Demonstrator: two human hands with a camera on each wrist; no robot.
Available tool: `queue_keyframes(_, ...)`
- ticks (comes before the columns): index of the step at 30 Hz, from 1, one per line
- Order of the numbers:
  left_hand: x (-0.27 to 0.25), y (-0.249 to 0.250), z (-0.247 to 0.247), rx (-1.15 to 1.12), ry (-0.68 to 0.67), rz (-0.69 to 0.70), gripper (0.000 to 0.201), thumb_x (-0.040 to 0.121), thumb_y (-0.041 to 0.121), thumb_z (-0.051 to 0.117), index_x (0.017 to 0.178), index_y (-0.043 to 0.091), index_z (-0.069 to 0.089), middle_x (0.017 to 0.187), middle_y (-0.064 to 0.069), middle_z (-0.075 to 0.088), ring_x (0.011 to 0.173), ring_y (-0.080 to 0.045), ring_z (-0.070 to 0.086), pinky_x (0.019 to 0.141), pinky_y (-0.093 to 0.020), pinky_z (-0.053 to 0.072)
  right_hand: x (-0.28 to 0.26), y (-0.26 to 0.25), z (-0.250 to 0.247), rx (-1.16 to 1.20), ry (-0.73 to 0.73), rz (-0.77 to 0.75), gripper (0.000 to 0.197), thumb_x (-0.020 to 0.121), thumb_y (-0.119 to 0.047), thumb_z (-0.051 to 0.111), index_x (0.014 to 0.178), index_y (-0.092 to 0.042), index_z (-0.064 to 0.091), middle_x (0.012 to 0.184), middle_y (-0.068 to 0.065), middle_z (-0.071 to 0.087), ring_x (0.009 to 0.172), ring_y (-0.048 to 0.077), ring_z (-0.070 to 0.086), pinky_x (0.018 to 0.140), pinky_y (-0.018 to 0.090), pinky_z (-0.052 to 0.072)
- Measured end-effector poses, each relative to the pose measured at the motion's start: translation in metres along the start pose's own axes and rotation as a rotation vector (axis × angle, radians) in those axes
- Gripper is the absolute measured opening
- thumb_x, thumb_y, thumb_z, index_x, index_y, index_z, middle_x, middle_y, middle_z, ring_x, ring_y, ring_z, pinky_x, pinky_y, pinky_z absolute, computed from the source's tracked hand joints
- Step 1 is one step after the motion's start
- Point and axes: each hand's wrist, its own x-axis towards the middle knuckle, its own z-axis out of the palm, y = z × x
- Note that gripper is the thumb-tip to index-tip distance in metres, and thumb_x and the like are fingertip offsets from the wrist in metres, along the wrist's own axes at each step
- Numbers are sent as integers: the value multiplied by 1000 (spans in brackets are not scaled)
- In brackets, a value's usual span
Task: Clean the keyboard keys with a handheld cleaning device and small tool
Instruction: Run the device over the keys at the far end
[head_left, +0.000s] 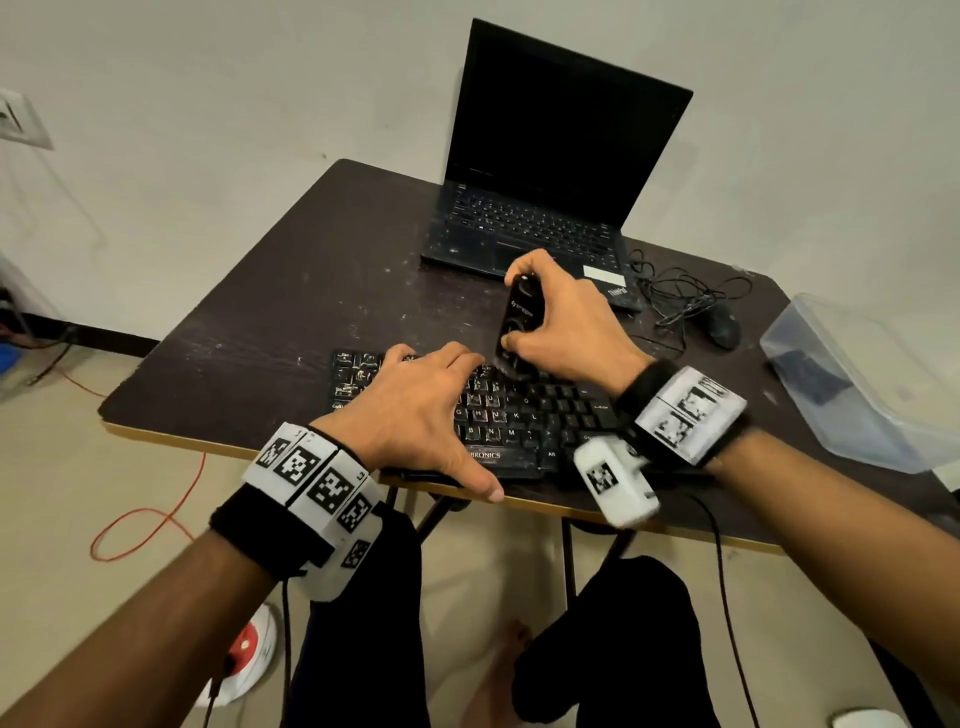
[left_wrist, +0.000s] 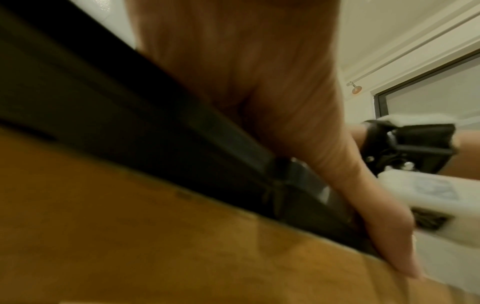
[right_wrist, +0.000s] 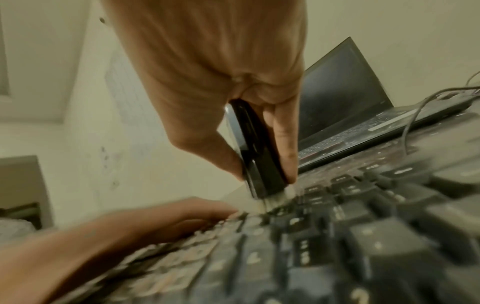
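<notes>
A black keyboard (head_left: 524, 410) is laid at the near edge of a dark table (head_left: 270, 312). It is steadied by the left hand (head_left: 415, 410), spread flat over its left keys. A black cleaning device (head_left: 519, 327) is gripped upright by the right hand (head_left: 566, 322), its pale tip apparently touching the upper key rows, though blurred. A laptop (head_left: 545, 171) is set behind.

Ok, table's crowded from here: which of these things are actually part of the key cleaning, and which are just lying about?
In the job:
- keyboard, steadied by the left hand lying flat on it
- black cleaning device, gripped upright by the right hand, its pale brush end on the keys

Lying about:
- open laptop, screen dark
- mouse and tangled cable
- clear plastic container at the table's right edge
</notes>
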Motion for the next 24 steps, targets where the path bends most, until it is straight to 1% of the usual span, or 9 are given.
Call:
queue_keyframes(5, -1, 0, -1, -3, 6, -3, 145, 45, 95, 73, 160, 19, 26, 155, 11, 36, 140, -14, 40, 126, -47, 13, -13, -1, -3, 8, -66, -40, 53, 81, -15, 81, 121, -32, 50, 88, -1, 72, 71, 18, 70, 63, 33, 56)
queue_keyframes(7, -2, 0, -1, -6, 9, -1, 146, 43, 95, 71, 159, 19, 27, 154, 11, 37, 139, -14, 41, 126, -47, 12, -19, -5, -1, 3, -76, -52, 53, 82, -15, 81, 123, -31, 50, 85, -2, 70, 69, 16, 68, 65, 33, 57)
queue_keyframes(11, -1, 2, -1, -4, -2, -1, 149, 38, 98, 65, 159, 20, 28, 152, 10, 38, 138, -14, 42, 125, -46, 12, -2, -9, 1, 25, 17, -11, 55, 82, -12, 80, 125, -27, 50, 92, 1, 72, 77, 22, 69, 78, 44, 59)
queue_keyframes(13, -1, 1, -1, -6, 12, 3, 145, 42, 96, 71, 159, 19, 28, 151, 10, 39, 136, -14, 43, 125, -45, 13, -12, -7, -1, 27, -38, -48, 55, 82, -13, 81, 124, -30, 50, 90, 1, 72, 73, 20, 70, 70, 38, 59)
queue_keyframes(15, -1, -1, 0, -6, 13, 1, 148, 39, 99, 63, 158, 19, 28, 151, 10, 39, 136, -14, 43, 124, -45, 14, -26, -8, -1, 17, -84, -85, 55, 82, -15, 81, 122, -32, 49, 85, 1, 71, 68, 18, 68, 62, 33, 57)
queue_keyframes(17, -1, 0, -1, -5, 3, -1, 151, 36, 100, 57, 159, 19, 27, 152, 10, 38, 137, -14, 43, 124, -46, 13, -18, -9, 2, 18, -24, -63, 54, 81, -14, 81, 122, -30, 50, 83, 1, 71, 68, 19, 68, 67, 37, 57)
queue_keyframes(19, -2, 2, -3, -3, 0, -4, 150, 38, 99, 65, 159, 19, 27, 153, 10, 38, 138, -14, 42, 124, -47, 12, -6, -10, 3, 45, 24, -29, 54, 80, -13, 81, 123, -27, 51, 85, 0, 72, 72, 21, 69, 76, 44, 58)
queue_keyframes(21, -2, 3, -4, 3, 17, -1, 144, 47, 92, 76, 160, 19, 26, 154, 9, 37, 139, -14, 41, 125, -47, 11, -3, -8, 3, 41, 15, -39, 55, 81, -13, 81, 124, -28, 50, 84, -1, 72, 71, 20, 68, 72, 41, 57)
queue_keyframes(24, -6, 5, -2, 31, 28, -2, 145, 51, 92, 74, 162, 16, 19, 162, 5, 29, 149, -15, 30, 128, -50, 1, -12, 1, 4, 19, -17, -50, 55, 83, -15, 80, 125, -30, 48, 79, -1, 69, 66, 17, 66, 66, 34, 54)
